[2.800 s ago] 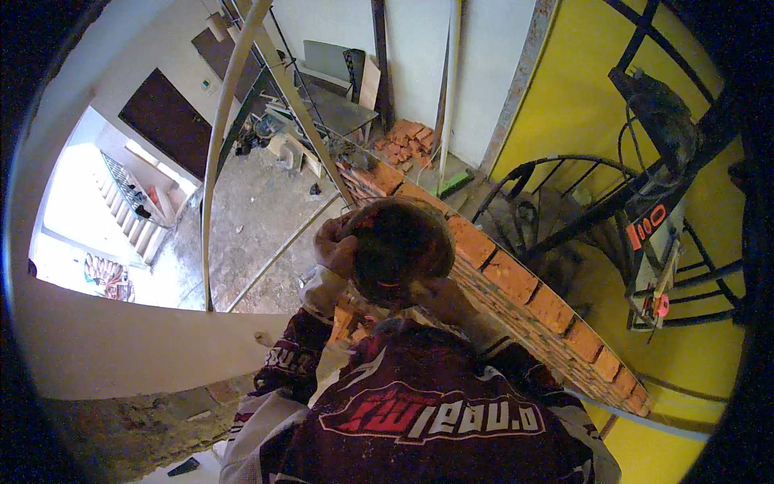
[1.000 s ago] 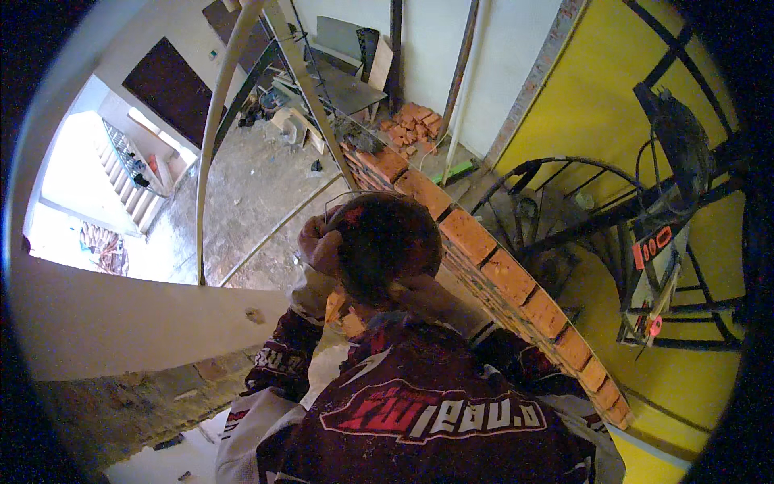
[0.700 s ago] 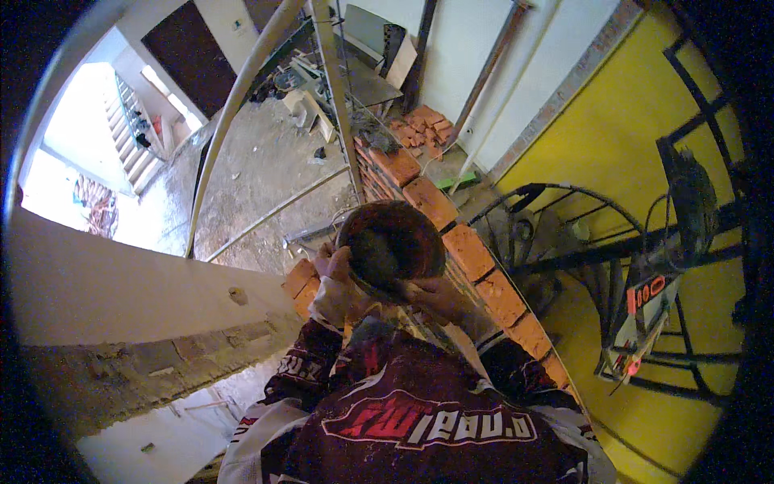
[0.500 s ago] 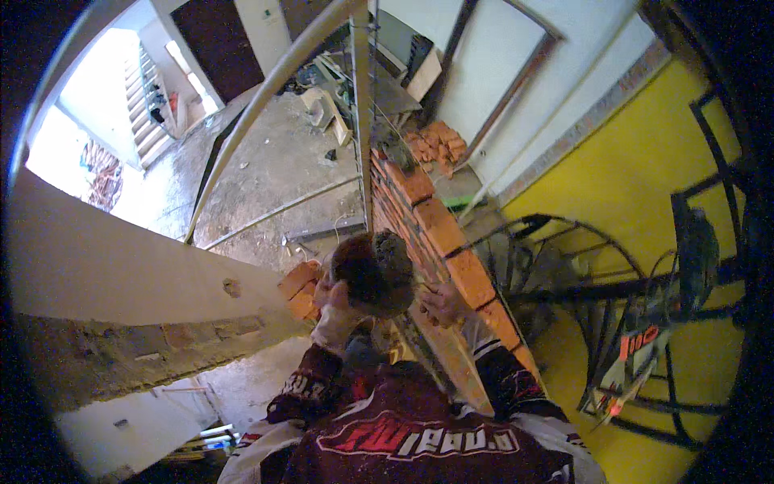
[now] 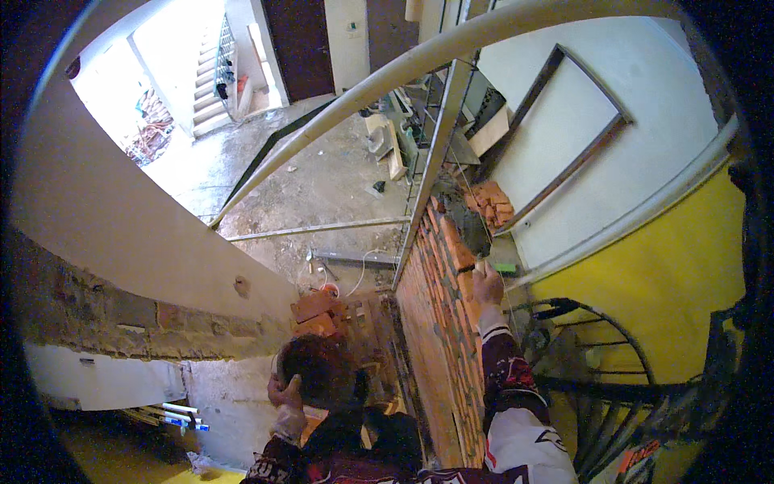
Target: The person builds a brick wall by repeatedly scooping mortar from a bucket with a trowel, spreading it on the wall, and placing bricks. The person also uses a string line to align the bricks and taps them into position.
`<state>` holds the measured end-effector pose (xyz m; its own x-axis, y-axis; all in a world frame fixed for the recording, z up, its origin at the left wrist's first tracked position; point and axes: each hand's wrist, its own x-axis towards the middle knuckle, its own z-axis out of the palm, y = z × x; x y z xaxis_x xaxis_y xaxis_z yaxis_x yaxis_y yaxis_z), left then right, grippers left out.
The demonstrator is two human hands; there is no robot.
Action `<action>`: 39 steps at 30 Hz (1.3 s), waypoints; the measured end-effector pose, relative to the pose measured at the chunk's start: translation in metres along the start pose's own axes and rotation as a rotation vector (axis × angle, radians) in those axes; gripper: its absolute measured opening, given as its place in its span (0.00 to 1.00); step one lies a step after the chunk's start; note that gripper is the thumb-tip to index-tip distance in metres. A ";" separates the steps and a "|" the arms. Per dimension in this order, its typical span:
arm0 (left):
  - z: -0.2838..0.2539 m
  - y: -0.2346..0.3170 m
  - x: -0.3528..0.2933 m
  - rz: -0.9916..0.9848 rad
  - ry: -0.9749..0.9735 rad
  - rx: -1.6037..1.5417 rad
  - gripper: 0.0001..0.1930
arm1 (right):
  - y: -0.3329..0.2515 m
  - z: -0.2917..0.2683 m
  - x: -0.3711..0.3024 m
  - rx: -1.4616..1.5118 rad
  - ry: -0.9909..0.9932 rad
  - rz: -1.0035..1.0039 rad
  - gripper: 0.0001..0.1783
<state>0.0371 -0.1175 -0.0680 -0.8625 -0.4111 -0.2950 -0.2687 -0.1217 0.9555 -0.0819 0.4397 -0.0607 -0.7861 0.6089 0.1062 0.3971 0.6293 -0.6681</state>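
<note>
In the lower middle, my left hand (image 5: 288,395) is closed on the rim of a dark, round mortar bowl (image 5: 318,373), its inside in shadow. My right arm reaches forward along a narrow brick wall (image 5: 439,323). At the wall's top my right hand (image 5: 487,285) is closed, apparently round the handle of a trowel whose blade I cannot make out. Just beyond the fingers, wet grey mortar (image 5: 466,224) lies over the top course, beside an orange brick (image 5: 453,246).
Loose bricks (image 5: 316,310) lie beyond the bowl, and more broken bricks (image 5: 490,203) at the wall's far end. A pale curved rail (image 5: 387,77) and a metal post (image 5: 439,133) cross ahead. Right of the wall stands a dark round metal frame (image 5: 621,323).
My right hand has gone from beside the bowl forward to the wall top. The bowl has come lower and left with my left hand. My view has swung, showing more of the wall.
</note>
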 end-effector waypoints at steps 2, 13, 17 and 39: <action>-0.019 -0.019 0.008 0.016 0.060 0.125 0.19 | -0.005 0.012 0.009 -0.258 -0.051 0.044 0.26; 0.070 -0.010 0.020 -0.010 -0.014 0.101 0.23 | -0.072 -0.061 -0.208 0.126 -0.258 -0.028 0.31; 0.134 0.040 0.026 0.101 -0.473 -0.129 0.24 | -0.116 -0.104 -0.238 -0.156 -0.458 -0.262 0.26; 0.336 0.228 -0.046 0.483 -0.779 -0.031 0.12 | -0.218 -0.199 -0.198 -0.446 -0.233 -0.086 0.24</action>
<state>-0.1288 0.1768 0.1611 -0.9262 0.3008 0.2273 0.1985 -0.1235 0.9723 0.0813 0.2783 0.2107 -0.8895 0.4538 -0.0536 0.4497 0.8484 -0.2791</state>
